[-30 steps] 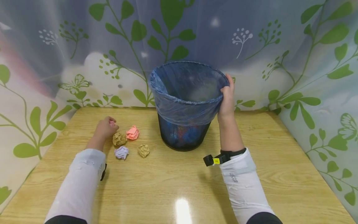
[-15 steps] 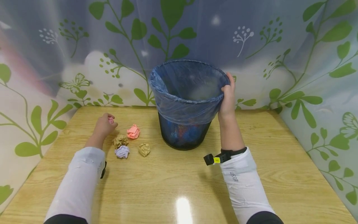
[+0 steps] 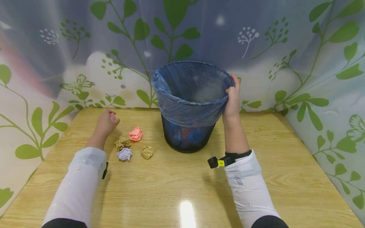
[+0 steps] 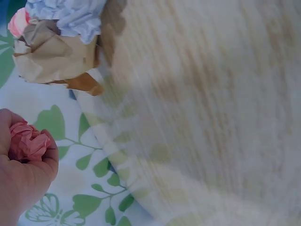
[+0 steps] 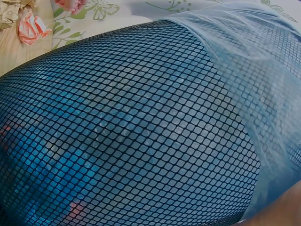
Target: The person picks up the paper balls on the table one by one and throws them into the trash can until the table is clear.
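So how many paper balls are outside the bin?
5: a pink ball in the left hand; on the table, a coral ball, a lavender ball, a larger brown ball beside it and a small brown ball apart. The bin may hide more.

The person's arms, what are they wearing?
The left sleeve and right sleeve are white, black nearest the camera. Grey lettering on the right one is hard to read. A black wrist strap there holds a black gadget with a yellow label. The left hand and right hand wear no gloves.
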### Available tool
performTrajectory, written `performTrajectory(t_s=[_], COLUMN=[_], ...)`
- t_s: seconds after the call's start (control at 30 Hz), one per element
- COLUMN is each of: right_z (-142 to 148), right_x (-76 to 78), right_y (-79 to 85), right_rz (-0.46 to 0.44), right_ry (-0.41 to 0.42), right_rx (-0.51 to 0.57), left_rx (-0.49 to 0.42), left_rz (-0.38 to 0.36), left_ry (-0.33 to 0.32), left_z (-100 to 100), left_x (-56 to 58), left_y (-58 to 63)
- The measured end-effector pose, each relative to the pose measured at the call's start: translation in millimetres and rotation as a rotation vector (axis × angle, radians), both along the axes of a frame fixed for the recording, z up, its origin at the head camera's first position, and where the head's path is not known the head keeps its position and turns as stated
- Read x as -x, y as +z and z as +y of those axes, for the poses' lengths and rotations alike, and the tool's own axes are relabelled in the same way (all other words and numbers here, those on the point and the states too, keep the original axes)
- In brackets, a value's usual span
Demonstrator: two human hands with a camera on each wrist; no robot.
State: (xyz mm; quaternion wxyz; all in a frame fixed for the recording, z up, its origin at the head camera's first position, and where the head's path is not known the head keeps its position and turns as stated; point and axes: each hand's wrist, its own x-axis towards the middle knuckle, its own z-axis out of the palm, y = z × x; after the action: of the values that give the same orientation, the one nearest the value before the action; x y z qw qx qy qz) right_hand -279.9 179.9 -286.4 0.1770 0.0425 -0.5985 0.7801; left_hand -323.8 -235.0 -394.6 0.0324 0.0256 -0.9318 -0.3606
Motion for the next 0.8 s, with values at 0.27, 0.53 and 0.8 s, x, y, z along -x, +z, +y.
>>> performTrajectory(t_s=[0.27, 0.53, 0.8], right_z=[-0.2, 0.5, -0.1], right_x=[0.4, -0.5, 0.6], right_y=[-0.1, -1.7, -0.4], right_rz=[-0.004, -0.022, -0.002], right_ry=[-0.003, -0.017, -0.004], right_rx=[-0.004, -0.015, -0.007], left_rx=[-0.034, -0.048, -0.232], left_rz=[0.076, 0.182, 0.324], left_ry=[-0.003, -0.005, 0.056], left_z=[15.6, 35.7, 59.3], left_x=[3.6, 4.3, -0.7], left_y=[18.1, 32.2, 60.1])
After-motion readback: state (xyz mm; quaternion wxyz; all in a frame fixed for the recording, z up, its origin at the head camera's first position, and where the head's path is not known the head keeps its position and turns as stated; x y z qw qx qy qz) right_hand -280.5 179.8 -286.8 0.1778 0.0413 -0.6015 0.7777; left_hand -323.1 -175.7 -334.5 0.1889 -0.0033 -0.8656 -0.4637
